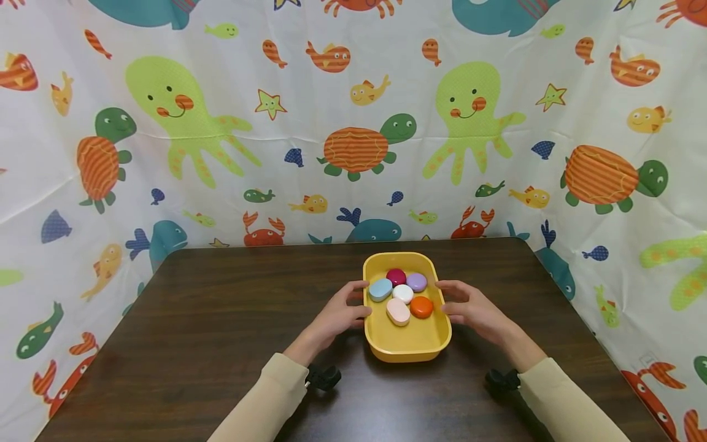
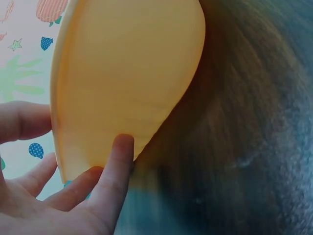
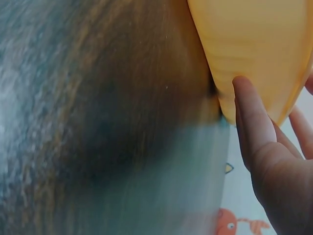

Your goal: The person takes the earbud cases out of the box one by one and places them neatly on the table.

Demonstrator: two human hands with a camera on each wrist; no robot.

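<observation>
A yellow rounded-corner plastic bin (image 1: 405,341) stands on the dark table between my hands. Inside lie smooth rounded pieces: light blue (image 1: 380,290), crimson (image 1: 396,277), lilac (image 1: 417,282), white (image 1: 402,294), orange (image 1: 421,307) and pale pink (image 1: 398,312). They cluster toward the bin's far and middle part. My left hand (image 1: 336,314) touches the left side, thumb near the rim and fairly straight fingers (image 2: 121,152) along the outer wall. On the opposite side, my right hand (image 1: 479,314) mirrors it, with extended fingers (image 3: 250,105) against the outer wall.
Dark wood-grain table (image 1: 221,307) surface extends widely to the left of the bin. A white curtain (image 1: 309,135) printed with sea animals hangs behind and along both sides. Black wrist cameras are strapped at both cuffs, low over the table.
</observation>
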